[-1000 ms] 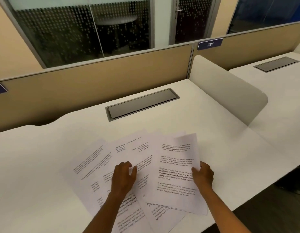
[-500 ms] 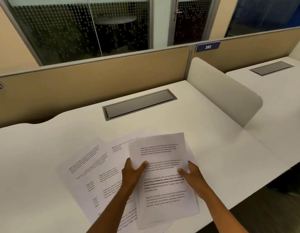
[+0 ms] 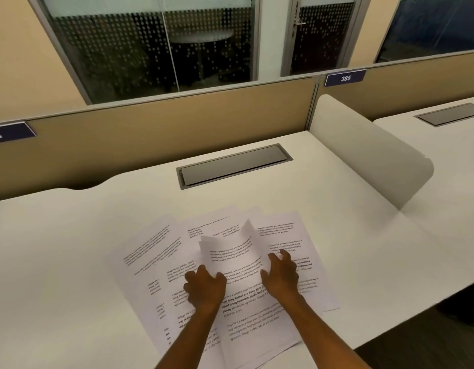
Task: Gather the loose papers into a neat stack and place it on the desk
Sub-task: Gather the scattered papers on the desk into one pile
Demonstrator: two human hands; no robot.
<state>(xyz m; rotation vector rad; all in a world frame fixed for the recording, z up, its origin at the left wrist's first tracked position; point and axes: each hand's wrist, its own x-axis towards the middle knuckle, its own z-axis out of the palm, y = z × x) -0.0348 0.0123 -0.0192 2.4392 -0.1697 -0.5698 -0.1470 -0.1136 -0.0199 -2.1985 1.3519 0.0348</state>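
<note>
Several printed white papers (image 3: 150, 251) lie fanned out and overlapping on the white desk (image 3: 70, 249), near its front edge. One top sheet (image 3: 230, 251) bows upward at its far end, squeezed between my two hands. My left hand (image 3: 204, 288) grips its left edge with the thumb on top. My right hand (image 3: 281, 275) presses on its right edge, fingers spread and curled over another sheet (image 3: 283, 230) that pokes out to the right. The sheets' near ends hang close to the desk edge, partly hidden by my forearms.
A grey cable hatch (image 3: 234, 165) is set into the desk behind the papers. A tan back panel (image 3: 150, 134) closes the far side. A white curved divider (image 3: 368, 155) stands on the right, with a neighbouring desk (image 3: 456, 161) beyond it.
My hands have come closer together, and the top sheet, flat before, now buckles upward between them. A sheet shows uncovered at the right.
</note>
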